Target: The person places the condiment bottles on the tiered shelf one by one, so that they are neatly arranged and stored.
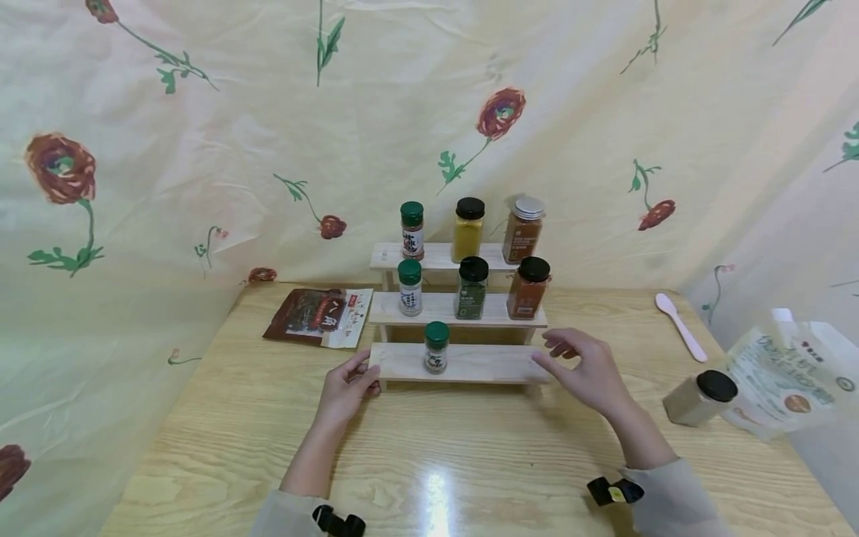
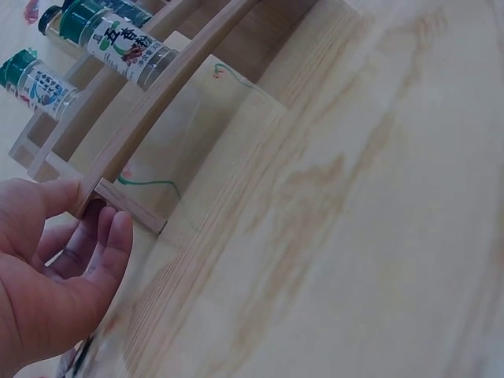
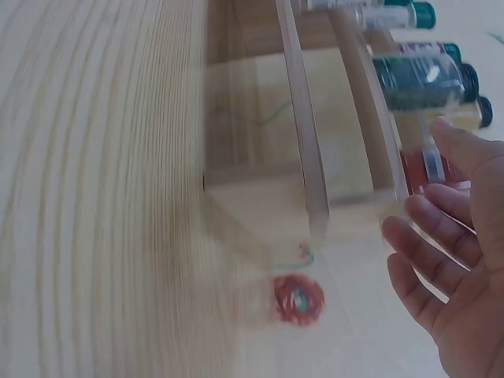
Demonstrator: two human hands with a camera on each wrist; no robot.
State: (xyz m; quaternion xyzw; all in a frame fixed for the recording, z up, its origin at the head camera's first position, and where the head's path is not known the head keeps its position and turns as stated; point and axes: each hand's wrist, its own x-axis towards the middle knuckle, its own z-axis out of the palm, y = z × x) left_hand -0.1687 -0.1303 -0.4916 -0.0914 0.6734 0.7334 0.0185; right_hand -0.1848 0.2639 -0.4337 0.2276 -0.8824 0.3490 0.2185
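Observation:
A three-tier wooden spice rack stands on the table with spice jars on its tiers. My left hand pinches the left end of the lowest tier, thumb on top and fingers curled beneath, as the left wrist view shows at the board's end. Beside the right end of that tier is my right hand, its fingers loosely bent and holding nothing. A small green-capped jar stands alone on the lowest tier. On the middle tier are a green-capped jar, a black-capped green jar and a black-capped red jar.
The top tier bears a green-capped jar, a yellow jar and a silver-lidded jar. Left of the rack lies a brown packet. Rightward are a pink spoon, a tilted black-capped jar and a white bag.

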